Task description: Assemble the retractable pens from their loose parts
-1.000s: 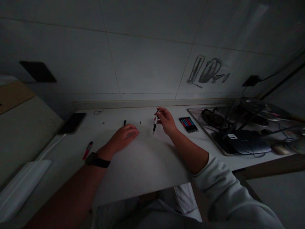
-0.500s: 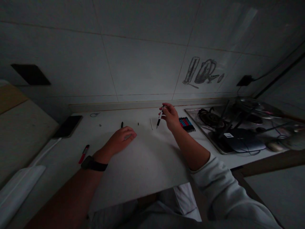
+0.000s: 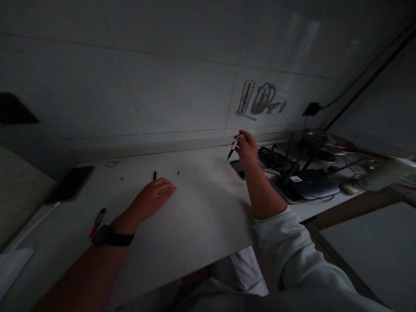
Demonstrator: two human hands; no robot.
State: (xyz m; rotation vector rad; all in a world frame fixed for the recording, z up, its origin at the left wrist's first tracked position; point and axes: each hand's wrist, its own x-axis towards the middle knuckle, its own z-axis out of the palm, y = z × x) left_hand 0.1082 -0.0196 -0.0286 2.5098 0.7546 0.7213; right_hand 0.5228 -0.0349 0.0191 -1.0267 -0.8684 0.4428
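Note:
My right hand (image 3: 247, 149) is raised above the counter and closed on a pen (image 3: 230, 153) with a white barrel and black grip, its tip slanting down to the left. Just below that hand lies a dark case of red and blue sticks (image 3: 238, 167), partly covered by my wrist. My left hand (image 3: 150, 198) rests on the counter with its fingers stretched out, holding nothing. Beyond its fingers are a black cap-like piece (image 3: 155, 175) and a tiny black piece (image 3: 178, 172). A thin white rod (image 3: 196, 171) lies between the two hands.
A red and black marker (image 3: 97, 223) lies beside my left wrist. Farther left is a phone (image 3: 69, 184) with a white cable. A ring-shaped item (image 3: 112, 164) and a small grey bit (image 3: 122, 178) lie near the wall. A black router (image 3: 313, 184) and pans stand right.
My right hand has moved right with the pen and is now over the case of sticks. The view has turned to the right. My left hand still rests on the counter.

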